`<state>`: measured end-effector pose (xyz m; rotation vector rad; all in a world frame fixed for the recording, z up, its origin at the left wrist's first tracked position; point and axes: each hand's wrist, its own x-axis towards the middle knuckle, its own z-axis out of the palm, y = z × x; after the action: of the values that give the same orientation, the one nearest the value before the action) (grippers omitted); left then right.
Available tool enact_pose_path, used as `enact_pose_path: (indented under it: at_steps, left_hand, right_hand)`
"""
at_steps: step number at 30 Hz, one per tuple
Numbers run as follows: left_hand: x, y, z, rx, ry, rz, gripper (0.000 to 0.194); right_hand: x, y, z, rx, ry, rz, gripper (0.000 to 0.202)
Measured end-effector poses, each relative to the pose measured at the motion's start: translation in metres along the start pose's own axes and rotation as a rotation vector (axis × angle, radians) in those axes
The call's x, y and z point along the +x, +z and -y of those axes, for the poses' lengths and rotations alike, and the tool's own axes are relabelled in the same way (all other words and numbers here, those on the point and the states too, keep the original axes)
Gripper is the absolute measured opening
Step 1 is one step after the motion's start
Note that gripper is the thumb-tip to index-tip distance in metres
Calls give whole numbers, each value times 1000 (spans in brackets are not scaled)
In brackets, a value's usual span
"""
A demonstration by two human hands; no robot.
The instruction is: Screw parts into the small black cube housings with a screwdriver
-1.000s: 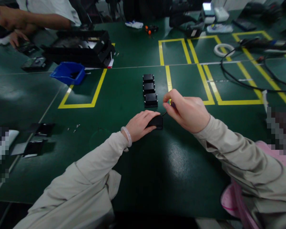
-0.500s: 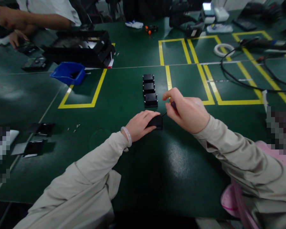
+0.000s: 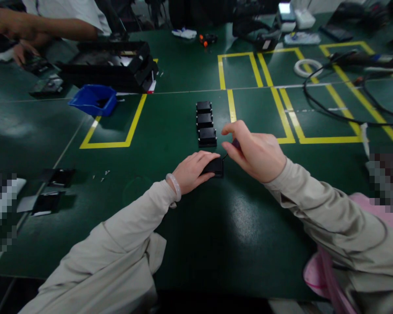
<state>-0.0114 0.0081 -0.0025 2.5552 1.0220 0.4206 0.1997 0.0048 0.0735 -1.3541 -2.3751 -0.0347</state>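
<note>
My left hand (image 3: pixel 194 171) grips a small black block (image 3: pixel 217 167) against the green table, fingers over its top and thumb along its near side. In my right hand (image 3: pixel 255 150) is a screwdriver (image 3: pixel 236 144), its dark handle mostly hidden by the fingers. The thin shaft slants down to the block's right end; whether a screw sits under the tip is too small to tell. Just beyond, three similar black blocks (image 3: pixel 207 136) stand in a column, with shiny screws at their sides. Several loose screws (image 3: pixel 105 175) lie to the left of my left hand.
Flat black parts (image 3: pixel 46 203) lie at the left. Farther back are a blue bin (image 3: pixel 94 100) and black trays (image 3: pixel 108 72), with another person's arm (image 3: pixel 59 28) behind. A white tape ring (image 3: pixel 308 68) and black cable (image 3: pixel 314 102) lie at the right.
My right hand has shifted very slightly left, with the screwdriver still at the block's right end. My left hand and the block stay in place.
</note>
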Motion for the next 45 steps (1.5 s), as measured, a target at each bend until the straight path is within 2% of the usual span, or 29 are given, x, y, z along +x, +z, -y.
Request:
enact_pose_path:
  at_steps: [14,28,35,45]
  left_hand:
    - [0,0,0,2,5,-1,47]
    - [0,0,1,-3,7,-4,47]
    - [-1,0,1,-2,6,-8,48]
    - [0,0,0,-11,-6,13,47]
  right_hand:
    - [0,-2,1,-16,7,51,30]
    - [1,-3,2,32,48,44,32]
    - [0,-3,1,18,22,69,33]
    - [0,0,1,16,22,7,33]
